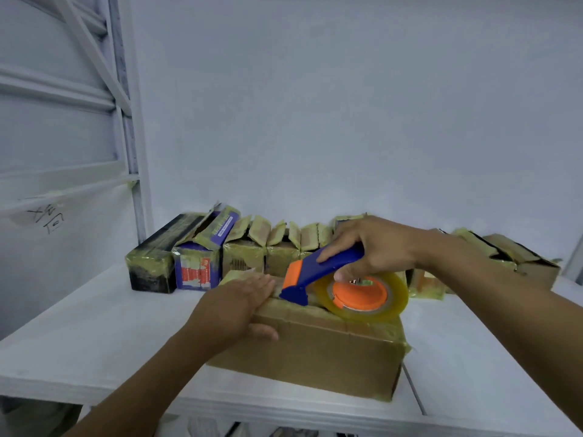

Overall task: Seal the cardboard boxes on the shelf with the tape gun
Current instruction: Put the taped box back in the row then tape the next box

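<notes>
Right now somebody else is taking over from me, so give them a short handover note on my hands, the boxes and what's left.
Left hand lies flat on the front cardboard box, steadying it.
Right hand grips the tape gun, its nose on the box top beside the left hand.
The box sits on the white shelf.
Done: top seam taping looks under way.
Left: finish it, then the open-flapped boxes behind.

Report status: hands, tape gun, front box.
Left hand flat on front box top. Right hand grips tape gun, nose on box top. Nothing visibly blocking.
</notes>
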